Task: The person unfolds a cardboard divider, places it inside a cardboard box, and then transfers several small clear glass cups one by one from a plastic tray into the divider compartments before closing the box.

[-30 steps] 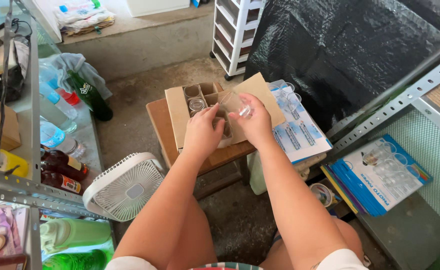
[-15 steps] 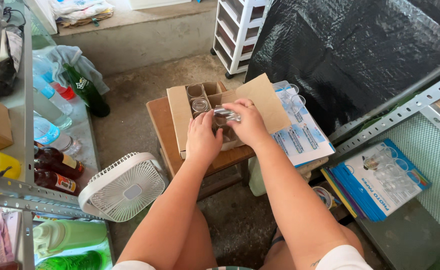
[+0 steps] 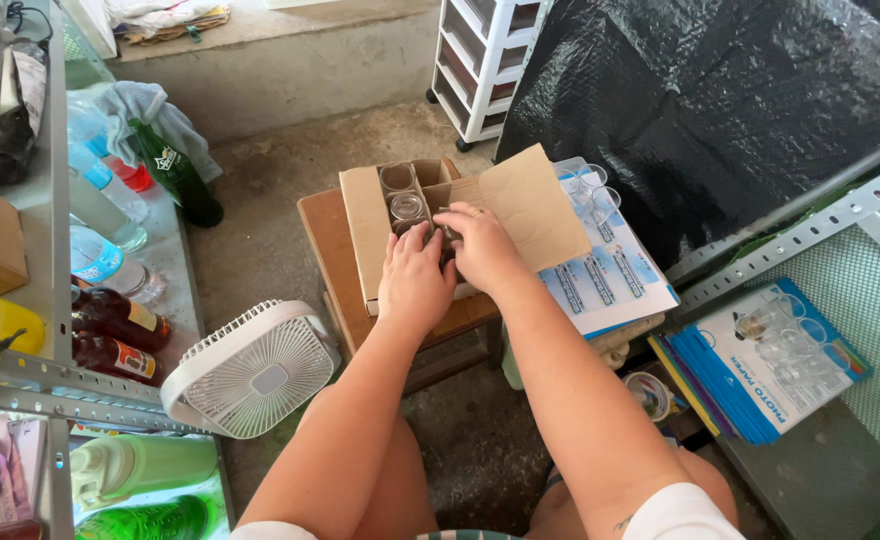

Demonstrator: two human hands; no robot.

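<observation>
On the small wooden surface: an open cardboard box lies with its flap folded out to the right.
Box contents: clear glasses stand in a row of compartments; two glasses show, one behind the other, at the far end.
Left hand: palm down over the near part of the box, fingers curled at the row of glasses; its grip is narrow, but I cannot tell if it clasps anything.
Right hand: close beside the left, touching it at the fingertips, with a ring on one finger; the fingers fold down into the box around something glassy that I cannot make out.
Right of the box: a blue and white printed carton lies partly under the flap, with more clear glasses at its far end.
Near left on the floor: a white fan lies tilted face up.
Metal shelf at left: bottles stand in a row, a green bottle further back.
Far side: a white drawer unit stands beside black plastic sheeting.
</observation>
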